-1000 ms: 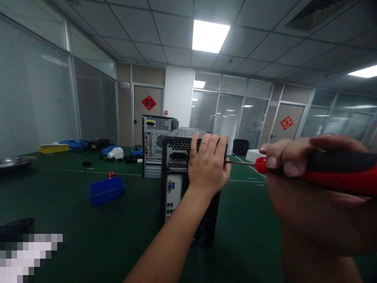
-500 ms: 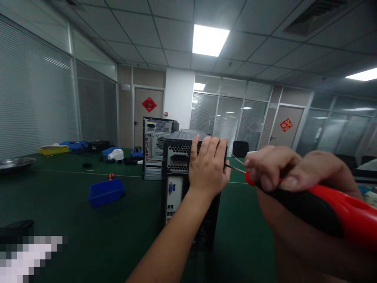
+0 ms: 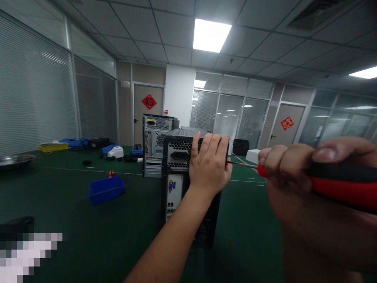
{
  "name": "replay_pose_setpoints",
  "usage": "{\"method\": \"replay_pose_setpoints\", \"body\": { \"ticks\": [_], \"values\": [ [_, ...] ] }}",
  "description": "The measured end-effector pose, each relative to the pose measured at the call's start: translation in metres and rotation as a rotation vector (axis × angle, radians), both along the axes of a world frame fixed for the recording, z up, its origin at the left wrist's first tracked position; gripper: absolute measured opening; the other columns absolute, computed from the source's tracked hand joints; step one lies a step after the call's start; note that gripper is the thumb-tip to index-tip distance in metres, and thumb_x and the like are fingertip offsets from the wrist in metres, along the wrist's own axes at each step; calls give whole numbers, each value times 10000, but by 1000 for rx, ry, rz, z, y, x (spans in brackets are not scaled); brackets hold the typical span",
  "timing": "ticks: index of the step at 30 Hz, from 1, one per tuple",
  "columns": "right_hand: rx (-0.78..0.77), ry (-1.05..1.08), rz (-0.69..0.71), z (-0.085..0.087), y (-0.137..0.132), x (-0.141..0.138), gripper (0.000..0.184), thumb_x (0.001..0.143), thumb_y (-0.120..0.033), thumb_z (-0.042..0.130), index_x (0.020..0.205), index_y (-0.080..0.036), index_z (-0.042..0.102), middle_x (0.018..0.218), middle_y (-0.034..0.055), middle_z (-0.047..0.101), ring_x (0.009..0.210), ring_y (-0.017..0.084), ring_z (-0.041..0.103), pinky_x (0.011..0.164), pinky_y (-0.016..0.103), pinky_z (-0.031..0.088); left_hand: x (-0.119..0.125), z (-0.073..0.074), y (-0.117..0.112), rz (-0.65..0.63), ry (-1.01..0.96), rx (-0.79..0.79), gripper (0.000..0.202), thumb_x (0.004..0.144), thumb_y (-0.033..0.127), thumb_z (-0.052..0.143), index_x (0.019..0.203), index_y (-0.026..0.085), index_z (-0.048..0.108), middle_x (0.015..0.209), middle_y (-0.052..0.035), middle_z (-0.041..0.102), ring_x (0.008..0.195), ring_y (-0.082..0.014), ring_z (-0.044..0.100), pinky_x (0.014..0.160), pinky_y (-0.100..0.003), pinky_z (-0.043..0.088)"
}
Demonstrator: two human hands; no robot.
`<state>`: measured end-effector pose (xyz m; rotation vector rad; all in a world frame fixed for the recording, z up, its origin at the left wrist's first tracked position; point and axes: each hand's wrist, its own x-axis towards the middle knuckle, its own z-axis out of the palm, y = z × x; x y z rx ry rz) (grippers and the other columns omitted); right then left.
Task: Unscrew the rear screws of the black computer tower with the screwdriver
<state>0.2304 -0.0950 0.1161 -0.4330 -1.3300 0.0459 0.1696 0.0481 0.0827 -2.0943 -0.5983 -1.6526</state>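
A black desktop computer case [image 3: 177,157] stands upright on the table with its back panel towards me. My left hand [image 3: 208,163] grips its upper right corner, fingers bent over the top edge and thumb at the right side. My right hand [image 3: 297,165] is closed around a red and black screwdriver [image 3: 341,190]. The screwdriver's thin shaft points left, and its tip meets the case's right edge beside my left thumb. Whatever the tip touches is hidden by the thumb and the edge.
Behind it stands a second computer case [image 3: 154,145]. On the green table [image 3: 59,200] to the left are a blue bin [image 3: 106,190], a yellow tray [image 3: 53,147], a metal dish [image 3: 16,160] and a white object [image 3: 115,152]. A black chair [image 3: 240,147] is beyond.
My right hand has shifted right and turned the screwdriver, whose handle now lies more level. The left hand keeps its place on the computer case. The view has tilted slightly.
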Motion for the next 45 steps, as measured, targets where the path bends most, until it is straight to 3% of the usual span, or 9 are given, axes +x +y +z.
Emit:
{"method": "replay_pose_setpoints", "body": {
  "ticks": [4, 7, 12, 17, 25, 29, 34, 40, 45],
  "values": [
    [35, -1, 26, 1, 0, -4, 314, 898, -484, 737, 867, -240, 541, 635, -39, 424, 527, 145, 378, 597, 320, 372, -1, 0, 0, 15, 21, 0, 503, 918, 317, 570, 1403, 192, 525, 1386, -76, 601, 1375, -260, 458, 1299, -498, 119],
    [59, -14, -14, 3, 1, -3, 335, 914, -528, 706, 815, -230, 589, 700, -6, 478, 644, 178, 470, 752, 374, 448, -1, 1, 0, 20, 20, -3, 510, 915, 322, 572, 1405, 190, 522, 1389, -74, 600, 1375, -256, 458, 1301, -492, 117],
    [127, -21, -107, 3, 5, 2, 399, 955, -578, 615, 803, -218, 695, 871, 44, 534, 869, 221, 520, 955, 414, 424, -1, 0, 0, 25, 25, -1, 517, 912, 327, 577, 1408, 193, 520, 1395, -72, 597, 1375, -258, 459, 1300, -498, 124],
    [84, -49, -21, 0, 6, -1, 405, 1030, -554, 488, 934, -229, 711, 768, 33, 525, 689, 187, 502, 755, 373, 443, -1, 0, 0, 3, 7, -4, 505, 902, 316, 595, 1387, 187, 539, 1382, -72, 611, 1369, -259, 471, 1299, -495, 119],
    [37, -48, 59, -7, 5, -15, 310, 949, -525, 672, 932, -231, 573, 714, -27, 475, 547, 129, 431, 609, 317, 399, -1, 1, -2, -16, 0, -7, 465, 923, 294, 568, 1374, 181, 562, 1361, -82, 631, 1357, -275, 492, 1288, -507, 145],
    [78, -33, 65, -3, 4, -10, 324, 982, -535, 625, 896, -228, 571, 672, -32, 471, 577, 136, 430, 707, 330, 428, -1, 1, -2, -17, 3, -12, 502, 891, 294, 610, 1378, 181, 554, 1381, -82, 615, 1365, -277, 481, 1296, -507, 127],
    [115, -53, -74, -1, 5, -1, 524, 991, -664, 500, 850, -202, 703, 882, 45, 571, 878, 208, 550, 974, 407, 431, -1, 1, -1, 6, 9, -9, 505, 906, 312, 588, 1392, 190, 535, 1386, -76, 607, 1373, -264, 467, 1300, -499, 121],
    [99, -17, 13, -1, 5, -3, 521, 1069, -607, 332, 995, -238, 693, 776, 30, 543, 690, 191, 515, 755, 384, 456, 0, 0, -1, -13, -6, -1, 509, 889, 301, 619, 1379, 185, 549, 1370, -76, 619, 1357, -262, 486, 1297, -495, 126],
    [77, -24, 35, -3, 3, -7, 356, 982, -572, 600, 915, -223, 575, 672, -20, 473, 560, 144, 428, 643, 333, 414, -1, 0, -1, -26, -10, 3, 512, 883, 297, 630, 1375, 179, 556, 1370, -92, 622, 1351, -281, 496, 1289, -514, 144]
  ]
}}
